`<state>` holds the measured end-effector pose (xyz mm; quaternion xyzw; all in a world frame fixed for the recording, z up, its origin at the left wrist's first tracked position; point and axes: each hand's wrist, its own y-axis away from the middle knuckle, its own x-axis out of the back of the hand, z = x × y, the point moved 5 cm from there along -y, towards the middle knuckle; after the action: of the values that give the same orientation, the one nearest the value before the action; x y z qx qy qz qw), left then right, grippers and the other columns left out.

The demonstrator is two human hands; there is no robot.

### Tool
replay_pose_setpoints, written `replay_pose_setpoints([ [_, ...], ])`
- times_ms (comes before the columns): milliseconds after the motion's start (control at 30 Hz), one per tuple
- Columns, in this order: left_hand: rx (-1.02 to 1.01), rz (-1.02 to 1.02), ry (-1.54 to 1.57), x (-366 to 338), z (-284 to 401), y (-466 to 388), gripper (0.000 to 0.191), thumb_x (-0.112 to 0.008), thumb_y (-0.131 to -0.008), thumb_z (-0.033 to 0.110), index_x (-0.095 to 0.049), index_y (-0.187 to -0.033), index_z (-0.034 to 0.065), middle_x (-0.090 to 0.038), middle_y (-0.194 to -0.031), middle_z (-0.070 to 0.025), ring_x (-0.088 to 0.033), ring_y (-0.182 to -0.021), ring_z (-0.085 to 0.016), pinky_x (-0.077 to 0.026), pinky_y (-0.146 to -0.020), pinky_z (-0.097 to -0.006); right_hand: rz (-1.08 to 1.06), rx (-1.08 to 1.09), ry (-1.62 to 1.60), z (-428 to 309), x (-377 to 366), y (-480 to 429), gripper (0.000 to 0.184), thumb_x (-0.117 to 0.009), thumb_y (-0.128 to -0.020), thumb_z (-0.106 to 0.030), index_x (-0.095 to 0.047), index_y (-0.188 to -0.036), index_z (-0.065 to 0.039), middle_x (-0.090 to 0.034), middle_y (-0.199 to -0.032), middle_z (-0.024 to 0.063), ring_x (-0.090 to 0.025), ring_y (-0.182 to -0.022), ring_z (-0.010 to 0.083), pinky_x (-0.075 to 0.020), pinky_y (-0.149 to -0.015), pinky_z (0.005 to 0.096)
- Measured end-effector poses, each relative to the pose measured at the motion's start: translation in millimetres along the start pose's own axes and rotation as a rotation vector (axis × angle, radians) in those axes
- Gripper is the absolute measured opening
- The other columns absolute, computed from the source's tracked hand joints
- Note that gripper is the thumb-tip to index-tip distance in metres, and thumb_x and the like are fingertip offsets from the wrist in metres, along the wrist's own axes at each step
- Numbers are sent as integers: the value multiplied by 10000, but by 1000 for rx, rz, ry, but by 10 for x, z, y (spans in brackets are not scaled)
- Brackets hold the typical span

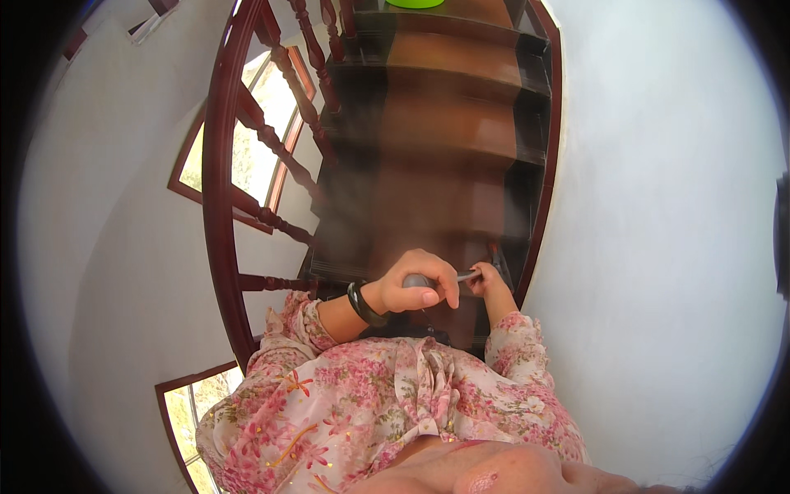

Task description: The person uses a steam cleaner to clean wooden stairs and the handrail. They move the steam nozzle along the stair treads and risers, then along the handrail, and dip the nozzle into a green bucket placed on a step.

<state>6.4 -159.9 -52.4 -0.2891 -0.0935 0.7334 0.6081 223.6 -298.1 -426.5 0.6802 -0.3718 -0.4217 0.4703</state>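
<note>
My left hand (pixel 416 281) is curled around the rounded grey end of a long-handled tool's handle (pixel 467 276). My right hand (pixel 486 278) grips the same handle further along, to the right. The tool's lower end is mostly hidden; just beyond my right hand a dark piece with a red part (pixel 498 256) shows, and I cannot tell what it is. Under both hands lie the stair treads (pixel 444 204), brown in the middle with black sides.
A dark red wooden handrail (pixel 217 154) with turned balusters (pixel 278 145) runs along the left. On the right, a dark red skirting board (pixel 551 167) borders the white wall (pixel 666 185). A bright green container (pixel 415 2) stands on the stairs at the top edge. Windows (pixel 262 136) lie beyond the railing.
</note>
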Motion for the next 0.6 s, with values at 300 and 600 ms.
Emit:
replay_pose_setpoints([
  [300,-93,257,-22,83,560,118,554,-562,-846,537,-584,-673,11,-457,-485,-48,-411,-436,-179,-315,-435,-309,-36,113,73,198,-438,337,87,-556,-796,-201,-527,-773,-122,-527,-695,25,-543,-602,211,-506,-517,365],
  [600,-88,419,-58,189,425,312,555,-560,-844,544,-553,-652,24,-432,-462,-49,-403,-420,-184,-315,-435,-305,19,67,185,238,-557,110,130,-552,-825,-249,-535,-791,-124,-540,-706,31,-553,-590,214,-509,-504,376],
])
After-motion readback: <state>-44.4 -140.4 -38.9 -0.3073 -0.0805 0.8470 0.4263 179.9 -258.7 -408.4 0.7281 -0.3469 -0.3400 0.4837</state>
